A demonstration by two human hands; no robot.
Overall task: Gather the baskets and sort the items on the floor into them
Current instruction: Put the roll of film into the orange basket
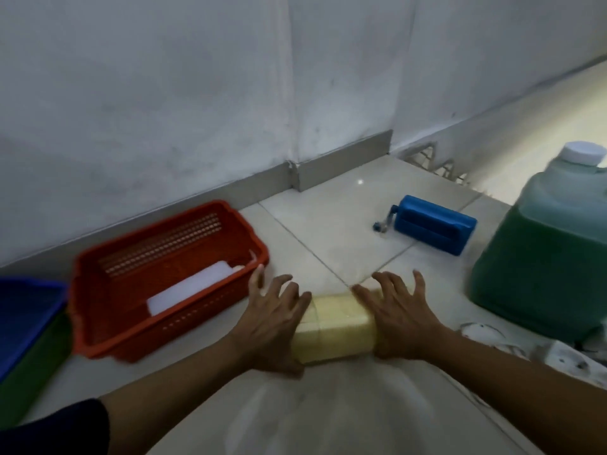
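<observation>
A pale yellow sponge block (335, 326) lies on the tiled floor between my hands. My left hand (272, 320) presses against its left end and my right hand (399, 318) against its right end, fingers spread. An orange slotted basket (108, 323) stands to the left by the wall, with a white foam block (190, 287) inside it. A blue basket (26, 310) stacked on a green basket (33, 366) sits at the far left edge. A blue brush-like block with a handle (433, 228) lies further back on the floor.
A large jug of green liquid (542, 254) with a white cap stands at the right. White plastic items (558, 356) lie in front of it. The wall and its grey skirting (341, 162) run behind the baskets.
</observation>
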